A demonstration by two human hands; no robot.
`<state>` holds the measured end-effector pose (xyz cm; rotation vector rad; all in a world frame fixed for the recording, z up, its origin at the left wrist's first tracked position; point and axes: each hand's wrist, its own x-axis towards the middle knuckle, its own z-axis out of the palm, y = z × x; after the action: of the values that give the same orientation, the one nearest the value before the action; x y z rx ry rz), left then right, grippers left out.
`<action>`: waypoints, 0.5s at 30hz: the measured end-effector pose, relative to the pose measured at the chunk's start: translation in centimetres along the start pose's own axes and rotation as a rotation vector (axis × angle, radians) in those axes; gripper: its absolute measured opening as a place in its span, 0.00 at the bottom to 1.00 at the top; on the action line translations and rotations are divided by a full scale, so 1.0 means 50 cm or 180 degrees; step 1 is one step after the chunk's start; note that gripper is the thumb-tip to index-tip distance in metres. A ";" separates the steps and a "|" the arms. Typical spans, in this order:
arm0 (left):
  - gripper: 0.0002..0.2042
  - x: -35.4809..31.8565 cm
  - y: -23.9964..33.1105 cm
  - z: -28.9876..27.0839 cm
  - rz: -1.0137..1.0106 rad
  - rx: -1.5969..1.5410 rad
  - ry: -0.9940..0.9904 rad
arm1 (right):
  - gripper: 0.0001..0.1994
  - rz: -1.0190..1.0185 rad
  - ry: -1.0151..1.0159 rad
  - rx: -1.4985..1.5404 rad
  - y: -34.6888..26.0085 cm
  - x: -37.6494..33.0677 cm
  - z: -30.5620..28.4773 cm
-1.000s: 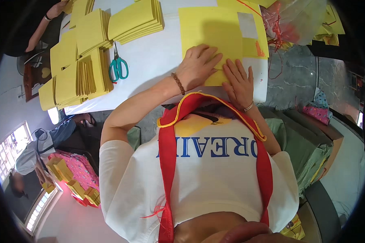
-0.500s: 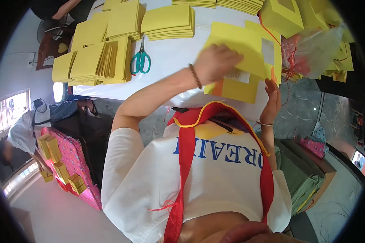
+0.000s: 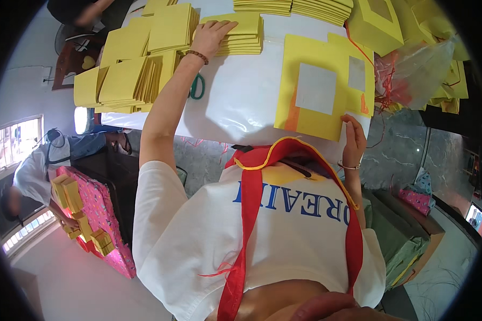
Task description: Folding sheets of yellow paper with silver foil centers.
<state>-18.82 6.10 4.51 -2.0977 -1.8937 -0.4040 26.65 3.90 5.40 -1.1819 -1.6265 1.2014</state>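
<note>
My left hand (image 3: 214, 37) reaches across the table and lies with its fingers extended on top of a stack of folded yellow card pieces (image 3: 243, 44). Ahead of my body lies a yellow card sheet (image 3: 316, 123) with a pale rectangle and an orange mark on it. At that sheet's lower right corner is my right hand (image 3: 354, 142), fingers stretched upward and close to the edge. Another yellow card sheet (image 3: 359, 100) with a similar pale patch sits partly under it. Green-handled scissors (image 3: 198, 87) are mostly covered by my left forearm.
More yellow card stacks (image 3: 124, 80) fill the table's left. A yellow box (image 3: 375, 24) and a clear plastic bag (image 3: 418, 69) with red string stand at the right. At lower left a person (image 3: 35, 171) handles small yellow boxes beside a pink cover (image 3: 99, 208).
My left hand has left the sheet and moved left and away onto the card stack. The sheet's raised flap has gone, and its pale rectangle shows whole. My right hand has stayed near the corner.
</note>
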 end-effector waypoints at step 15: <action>0.31 -0.053 0.062 0.048 -0.0476 -0.0124 -0.0293 | 0.10 0.0101 0.0083 0.0159 0.020 0.003 -0.006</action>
<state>-15.94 4.29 1.19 -2.0384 -2.1203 -0.3857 27.11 4.25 4.50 -1.1912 -1.5551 1.2346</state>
